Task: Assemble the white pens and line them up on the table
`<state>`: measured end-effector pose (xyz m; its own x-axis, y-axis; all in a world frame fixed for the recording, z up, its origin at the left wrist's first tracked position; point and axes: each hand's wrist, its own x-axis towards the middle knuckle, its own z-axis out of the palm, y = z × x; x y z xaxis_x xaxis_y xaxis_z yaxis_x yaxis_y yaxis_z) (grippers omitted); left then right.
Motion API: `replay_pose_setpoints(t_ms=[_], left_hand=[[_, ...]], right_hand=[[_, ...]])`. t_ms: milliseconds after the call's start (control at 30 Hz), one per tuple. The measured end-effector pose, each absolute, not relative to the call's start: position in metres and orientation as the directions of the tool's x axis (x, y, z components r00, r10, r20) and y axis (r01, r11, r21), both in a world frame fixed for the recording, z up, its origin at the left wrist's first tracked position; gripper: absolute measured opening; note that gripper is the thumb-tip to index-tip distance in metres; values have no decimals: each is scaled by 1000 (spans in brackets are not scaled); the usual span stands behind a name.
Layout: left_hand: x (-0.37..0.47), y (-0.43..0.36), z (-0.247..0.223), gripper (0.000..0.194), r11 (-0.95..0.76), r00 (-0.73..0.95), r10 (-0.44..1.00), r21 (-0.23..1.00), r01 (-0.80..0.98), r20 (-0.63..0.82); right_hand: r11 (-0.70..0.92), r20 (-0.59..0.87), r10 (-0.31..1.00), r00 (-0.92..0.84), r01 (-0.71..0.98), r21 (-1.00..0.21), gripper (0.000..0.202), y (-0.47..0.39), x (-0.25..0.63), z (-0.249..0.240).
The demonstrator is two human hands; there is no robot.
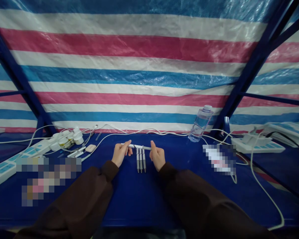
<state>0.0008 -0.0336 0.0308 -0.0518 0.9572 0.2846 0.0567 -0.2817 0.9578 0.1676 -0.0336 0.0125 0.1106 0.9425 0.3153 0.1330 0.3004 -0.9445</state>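
Between my two hands a white and grey pen [139, 146] is held crosswise, with its ends at my fingers. My left hand [121, 153] pinches the left end between thumb and fingers. At the right end, my right hand [157, 155] is closed with the thumb raised against the pen. Just below this pen, three similar pens [141, 161] lie side by side on the blue table [137, 202], grey ends toward me. Their upper ends are close under the held pen; whether they touch it I cannot tell.
Left are a power strip [5, 166] with white plugs, loose pens [76, 152] and a small pale case [90, 148]. A clear bottle [201, 123] stands back right, near another power strip [260, 146]. White cables run along the back; pixelated items lie both sides.
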Motion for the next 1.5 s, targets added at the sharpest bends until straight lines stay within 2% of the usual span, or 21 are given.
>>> replay_pose_setpoints(t_ms=[200,433,533,667,800,933,1100,1267,1500], left_hand=[[1,-33,30,51,-286,-45,956,956,67,289],[0,-33,30,32,-338,-43,940,941,20,339],[0,-31,29,21,-353,-54,932,933,70,357],[0,-30,26,20,-381,-56,916,906,186,397],[2,-32,24,22,-453,-35,860,793,408,509],[2,-34,23,22,-528,52,769,586,615,637],[0,-32,20,24,-472,125,720,349,810,682],[-1,-33,20,29,-428,151,709,250,868,689],[0,-34,21,31,-382,150,720,206,901,677]], right_hand=[[330,341,934,109,106,-938,64,-32,167,10],[406,411,902,132,64,-912,51,-28,168,7],[417,418,896,151,35,-908,45,-24,169,5],[447,444,880,169,25,-894,39,-20,168,1],[461,463,872,158,47,-886,36,-19,168,-2],[461,466,878,108,64,-885,33,-19,169,-2],[439,442,895,64,58,-897,28,-18,168,-1],[489,493,869,45,74,-869,22,-17,167,-4],[515,529,849,-12,251,-820,25,-16,171,-6]])
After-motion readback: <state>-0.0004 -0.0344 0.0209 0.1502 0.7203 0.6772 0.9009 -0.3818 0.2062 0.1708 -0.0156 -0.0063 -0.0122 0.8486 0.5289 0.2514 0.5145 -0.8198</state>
